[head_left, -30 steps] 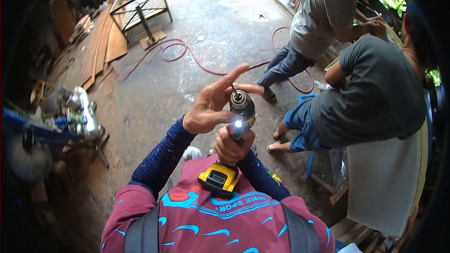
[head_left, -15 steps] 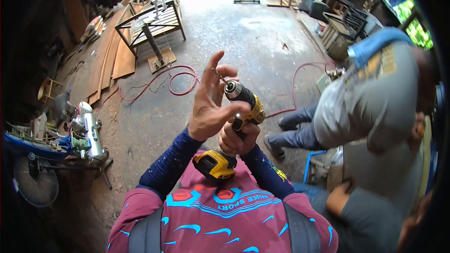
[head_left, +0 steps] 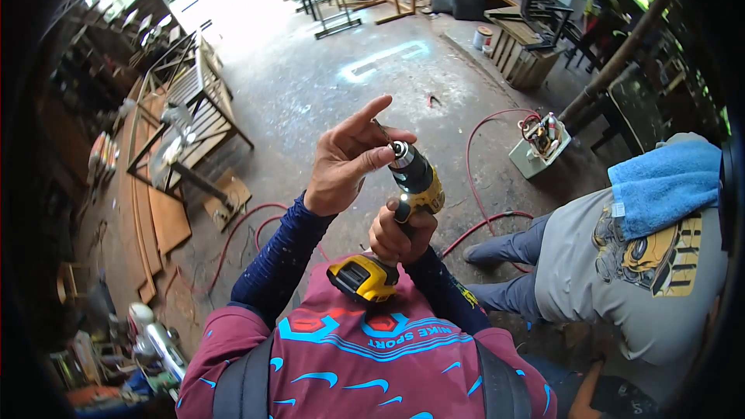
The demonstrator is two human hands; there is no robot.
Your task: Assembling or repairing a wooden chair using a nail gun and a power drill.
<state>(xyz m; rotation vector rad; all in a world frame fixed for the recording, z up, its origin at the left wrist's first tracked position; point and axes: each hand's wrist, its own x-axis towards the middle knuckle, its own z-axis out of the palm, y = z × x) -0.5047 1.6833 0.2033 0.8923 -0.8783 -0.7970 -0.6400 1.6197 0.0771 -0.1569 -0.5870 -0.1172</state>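
My right hand (head_left: 397,233) is wrapped round the handle of a yellow and black cordless drill (head_left: 423,186), its fingers near the trigger. The drill points up and away from me, with its yellow battery (head_left: 363,278) close to my shirt. A thin drill bit (head_left: 381,132) juts from the silver chuck (head_left: 401,155). My left hand (head_left: 344,159) is closed about the chuck, thumb on the near side and fingers beyond it. Its index finger stretches out past the bit. Part of the bit is close against those fingers.
At right a person in a grey shirt (head_left: 566,252) bends over, a blue towel (head_left: 667,186) on the back. Another person's arm (head_left: 587,392) shows below. A red hose (head_left: 471,163) crosses the floor near a pale tool container (head_left: 541,147). A slatted wooden frame (head_left: 194,97) stands at left.
My left thumb and fingers have come in from an open pose onto the chuck. The view has turned to the right, showing more of the bending person and the tool container.
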